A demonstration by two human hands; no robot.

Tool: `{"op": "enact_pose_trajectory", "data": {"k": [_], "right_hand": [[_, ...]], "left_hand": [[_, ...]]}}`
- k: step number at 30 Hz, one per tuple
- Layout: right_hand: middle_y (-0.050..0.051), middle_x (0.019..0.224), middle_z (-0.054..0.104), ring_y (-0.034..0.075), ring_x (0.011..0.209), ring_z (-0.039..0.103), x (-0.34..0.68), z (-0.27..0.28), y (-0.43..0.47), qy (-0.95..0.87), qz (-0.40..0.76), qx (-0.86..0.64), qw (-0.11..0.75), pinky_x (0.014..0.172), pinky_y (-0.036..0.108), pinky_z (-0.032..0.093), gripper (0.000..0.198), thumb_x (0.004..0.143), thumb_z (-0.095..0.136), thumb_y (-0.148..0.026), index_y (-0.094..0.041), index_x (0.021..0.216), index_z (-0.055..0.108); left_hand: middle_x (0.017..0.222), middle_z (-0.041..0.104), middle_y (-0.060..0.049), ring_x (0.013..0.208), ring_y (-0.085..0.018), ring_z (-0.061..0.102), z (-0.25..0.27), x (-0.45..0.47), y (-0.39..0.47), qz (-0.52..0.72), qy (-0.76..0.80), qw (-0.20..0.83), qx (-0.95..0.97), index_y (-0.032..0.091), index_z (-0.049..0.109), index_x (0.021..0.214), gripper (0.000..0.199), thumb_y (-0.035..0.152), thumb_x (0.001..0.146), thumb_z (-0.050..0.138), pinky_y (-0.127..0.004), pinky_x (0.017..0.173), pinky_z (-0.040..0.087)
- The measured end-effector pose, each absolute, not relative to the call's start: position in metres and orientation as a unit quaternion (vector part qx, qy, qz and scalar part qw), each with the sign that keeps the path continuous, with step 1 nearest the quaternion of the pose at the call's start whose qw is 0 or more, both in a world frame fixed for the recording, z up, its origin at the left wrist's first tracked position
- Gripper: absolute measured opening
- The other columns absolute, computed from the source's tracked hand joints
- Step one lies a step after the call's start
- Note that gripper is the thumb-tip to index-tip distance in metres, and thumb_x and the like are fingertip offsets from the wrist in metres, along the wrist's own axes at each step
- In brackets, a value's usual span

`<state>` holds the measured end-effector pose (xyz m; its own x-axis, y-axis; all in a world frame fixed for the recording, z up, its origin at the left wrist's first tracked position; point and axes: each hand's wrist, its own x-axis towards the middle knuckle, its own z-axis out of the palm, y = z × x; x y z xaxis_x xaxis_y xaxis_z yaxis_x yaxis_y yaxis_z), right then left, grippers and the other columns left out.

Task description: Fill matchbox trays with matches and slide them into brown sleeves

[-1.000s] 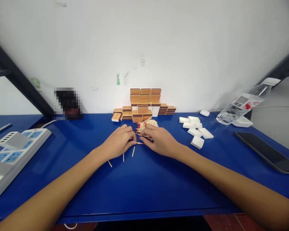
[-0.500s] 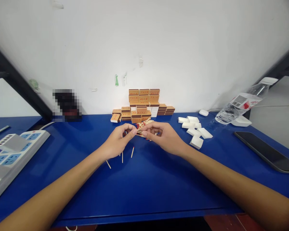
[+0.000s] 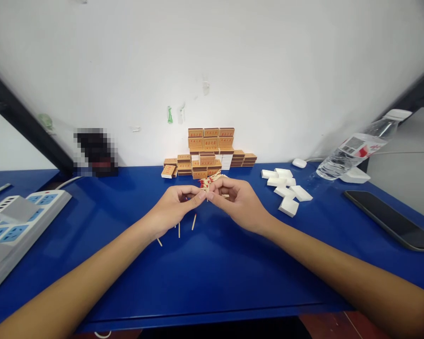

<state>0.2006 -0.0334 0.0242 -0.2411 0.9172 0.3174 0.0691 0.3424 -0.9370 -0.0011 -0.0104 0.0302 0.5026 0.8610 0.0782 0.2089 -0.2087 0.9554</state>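
Note:
My left hand (image 3: pixel 175 207) and my right hand (image 3: pixel 238 202) meet over the blue table, thumbs and forefingers pinched tip to tip. A short pale match (image 3: pixel 207 190) shows between their fingertips, mostly covered by them. Right behind the fingers lies a heap of red-headed matches (image 3: pixel 214 179), partly hidden by my right hand. A single loose match (image 3: pixel 194 221) rests in front of the left fingers, and a few others lie beside and under that hand. Beyond the heap, matchboxes (image 3: pixel 211 142) are stacked in tiers against the wall.
White matchbox trays (image 3: pixel 289 206) lie scattered to the right. A tilted plastic bottle (image 3: pixel 360 146), a white earphone case (image 3: pixel 299 163) and a phone (image 3: pixel 392 219) are farther right. At left sits a power strip (image 3: pixel 53 207) with a plug in it.
Both hands' fingertips have come together, the left moving slightly right. A match now stands more upright between them. The matchbox stack and trays have stayed put.

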Motion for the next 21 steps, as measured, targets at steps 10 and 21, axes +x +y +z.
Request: {"op": "enact_pose_trajectory", "data": {"k": [10,21], "right_hand": [[0.007,0.098,0.066,0.015,0.073,0.057,0.241,0.014,-0.013,-0.860,0.058,-0.459,0.216,0.067,0.029,0.041,0.009,0.093,0.061,-0.013,-0.018,0.094,0.068],[0.002,0.079,0.065,0.016,0.074,0.058,0.174,0.001,-0.046,-0.822,0.165,-0.489,0.240,0.068,0.030,0.041,0.012,0.090,0.069,-0.021,-0.020,0.078,0.066]], "left_hand": [[0.070,0.059,0.000,0.069,-0.016,0.054,0.048,-0.037,0.006,0.173,0.363,0.072,0.912,0.020,0.068,0.074,0.024,0.036,0.092,0.066,-0.032,0.067,0.040],[0.058,0.056,0.003,0.049,-0.012,0.049,0.068,-0.068,0.011,-0.011,0.407,0.165,0.898,0.025,0.077,0.070,0.011,0.027,0.076,0.068,-0.027,0.049,0.034]]}}
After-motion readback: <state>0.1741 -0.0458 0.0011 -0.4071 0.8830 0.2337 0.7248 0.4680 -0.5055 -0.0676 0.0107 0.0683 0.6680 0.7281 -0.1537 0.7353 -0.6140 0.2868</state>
